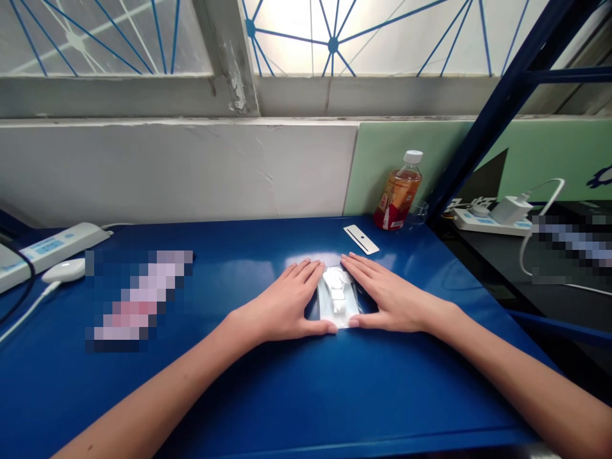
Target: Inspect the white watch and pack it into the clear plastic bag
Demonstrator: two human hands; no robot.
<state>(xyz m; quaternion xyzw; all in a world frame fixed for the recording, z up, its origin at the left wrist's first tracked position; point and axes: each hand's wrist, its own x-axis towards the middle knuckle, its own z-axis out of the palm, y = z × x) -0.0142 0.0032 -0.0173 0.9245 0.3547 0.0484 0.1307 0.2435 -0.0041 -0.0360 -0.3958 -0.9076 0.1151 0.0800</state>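
Note:
A small clear plastic packet [338, 299] with a white item inside lies flat on the blue table [306, 389]; the item's kind is hard to make out under the shiny film. My left hand [297, 301] rests at the packet's left edge, fingers stretched out and thumb touching its near left corner. On the opposite side, my right hand [382, 292] lies with its fingers extended along the far right corner and its thumb on the near right corner. Both hands are open, palms down. Just beyond the right fingertips lies a white card strip [361, 240] with a dark slot.
A drink bottle [399, 191] with a white cap stands at the back right, beside a clear cup [419, 215]. At left are a power strip [57, 250], a white plug-like device [64, 270] with a cable, and a blurred-out object [143, 296]. A blue metal post [482, 121] slants up at right.

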